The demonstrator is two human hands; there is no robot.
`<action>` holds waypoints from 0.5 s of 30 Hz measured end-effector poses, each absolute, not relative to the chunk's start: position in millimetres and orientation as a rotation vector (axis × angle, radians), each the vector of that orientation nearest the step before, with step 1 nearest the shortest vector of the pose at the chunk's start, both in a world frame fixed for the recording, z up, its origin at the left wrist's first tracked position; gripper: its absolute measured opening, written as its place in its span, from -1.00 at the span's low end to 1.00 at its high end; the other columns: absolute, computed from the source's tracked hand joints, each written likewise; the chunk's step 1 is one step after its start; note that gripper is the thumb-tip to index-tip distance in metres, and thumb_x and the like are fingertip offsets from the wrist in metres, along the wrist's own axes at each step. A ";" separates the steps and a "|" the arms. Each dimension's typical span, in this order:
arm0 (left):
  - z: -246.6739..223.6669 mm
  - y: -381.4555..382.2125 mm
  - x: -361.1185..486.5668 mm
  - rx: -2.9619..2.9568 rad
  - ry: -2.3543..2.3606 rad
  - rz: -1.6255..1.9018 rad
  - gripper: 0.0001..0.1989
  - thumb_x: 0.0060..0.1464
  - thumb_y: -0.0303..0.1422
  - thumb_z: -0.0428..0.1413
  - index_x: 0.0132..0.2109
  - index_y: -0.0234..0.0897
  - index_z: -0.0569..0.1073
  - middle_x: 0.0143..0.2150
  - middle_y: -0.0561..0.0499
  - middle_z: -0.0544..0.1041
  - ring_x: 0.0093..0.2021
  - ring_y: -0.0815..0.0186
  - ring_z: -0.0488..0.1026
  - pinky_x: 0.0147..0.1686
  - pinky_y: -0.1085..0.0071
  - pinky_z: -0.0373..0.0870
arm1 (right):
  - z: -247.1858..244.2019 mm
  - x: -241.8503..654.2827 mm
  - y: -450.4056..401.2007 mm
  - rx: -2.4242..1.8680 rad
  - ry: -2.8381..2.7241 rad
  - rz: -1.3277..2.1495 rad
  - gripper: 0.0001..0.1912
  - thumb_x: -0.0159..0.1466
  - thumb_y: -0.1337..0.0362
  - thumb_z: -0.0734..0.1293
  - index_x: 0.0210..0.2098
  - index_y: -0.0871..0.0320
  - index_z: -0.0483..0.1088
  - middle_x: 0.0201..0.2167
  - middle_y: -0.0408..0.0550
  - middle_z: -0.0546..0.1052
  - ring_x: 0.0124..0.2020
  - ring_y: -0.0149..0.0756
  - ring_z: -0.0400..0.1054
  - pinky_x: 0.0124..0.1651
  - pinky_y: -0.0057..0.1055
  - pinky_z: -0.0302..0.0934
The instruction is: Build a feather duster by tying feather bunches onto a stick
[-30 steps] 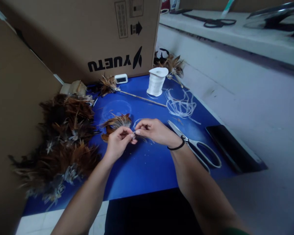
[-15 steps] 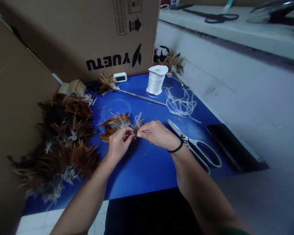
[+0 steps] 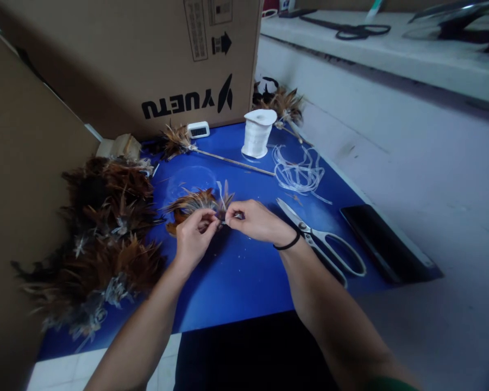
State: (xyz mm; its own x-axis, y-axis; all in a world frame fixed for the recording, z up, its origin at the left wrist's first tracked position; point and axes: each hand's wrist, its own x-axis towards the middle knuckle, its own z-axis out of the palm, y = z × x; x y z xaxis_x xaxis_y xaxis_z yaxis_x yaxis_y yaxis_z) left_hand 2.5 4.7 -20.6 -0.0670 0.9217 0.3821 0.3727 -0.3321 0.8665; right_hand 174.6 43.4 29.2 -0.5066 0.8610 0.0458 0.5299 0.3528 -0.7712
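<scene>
A bundle of brown and black feathers [image 3: 193,201] lies low over the blue table, its pale base toward my hands. My left hand [image 3: 195,233] is closed in a pinch at this base. Close beside it, my right hand [image 3: 255,220] pinches with thumb and forefinger, the fingertips almost meeting those of the left. A thin white ribbon [image 3: 220,191] sticks up between the hands, and a bit of white shows at the right fingertips. A few loose pale feathers [image 3: 228,196] stand next to it. The knot area is mostly hidden by my fingers.
Feather bundles [image 3: 114,244] pile up on the left. Scissors [image 3: 321,236] and a black phone-like slab [image 3: 385,241] lie right. Behind are a ribbon spool [image 3: 257,136], tangled ribbon [image 3: 299,171], a feathered stick [image 3: 236,161], a small white timer-like device [image 3: 198,130] and a cardboard box [image 3: 146,60].
My right hand has shifted slightly left and its fingers have curled in more. The white ribbon now stands more upright, a little further left. The left hand stays at the feather base.
</scene>
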 end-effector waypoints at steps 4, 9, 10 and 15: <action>-18.8 4.5 2.5 1.690 1.424 1.404 -0.82 -0.01 -0.39 0.14 -0.19 -0.27 0.41 -0.37 0.06 0.50 -0.41 0.41 0.51 -0.31 0.46 0.52 | 29.0 173.9 42.3 -1.286 -2.283 0.849 -0.91 0.10 0.36 0.29 -0.45 0.14 0.45 -0.51 -0.17 0.51 -0.34 -0.36 0.37 -0.09 -0.33 0.08; -17.5 4.0 2.8 1.754 1.452 1.416 -0.82 -0.01 -0.38 0.15 -0.20 -0.27 0.43 -0.36 0.05 0.51 -0.38 0.41 0.50 -0.31 0.47 0.51 | 24.2 169.8 42.7 -1.185 -2.284 1.034 -0.85 0.12 0.30 0.33 -0.28 0.13 0.45 -0.52 -0.20 0.51 -0.44 -0.42 0.36 -0.18 -0.39 0.12; -17.4 3.9 2.8 1.749 1.448 1.420 -0.81 -0.01 -0.38 0.15 -0.19 -0.27 0.43 -0.36 0.05 0.51 -0.38 0.41 0.50 -0.31 0.46 0.51 | 22.7 169.2 43.2 -1.160 -2.270 1.040 -0.87 0.13 0.31 0.32 -0.31 0.14 0.46 -0.50 -0.18 0.51 -0.44 -0.43 0.36 -0.24 -0.44 0.12; -17.0 3.7 2.1 1.705 1.429 1.472 -0.80 -0.02 -0.38 0.16 -0.19 -0.28 0.42 -0.36 0.05 0.50 -0.38 0.41 0.50 -0.31 0.46 0.50 | 15.0 165.5 45.7 -1.106 -2.089 1.128 -0.93 0.14 0.37 0.27 -0.43 0.20 0.41 -0.47 -0.13 0.49 -0.42 -0.44 0.35 -0.31 -0.49 0.12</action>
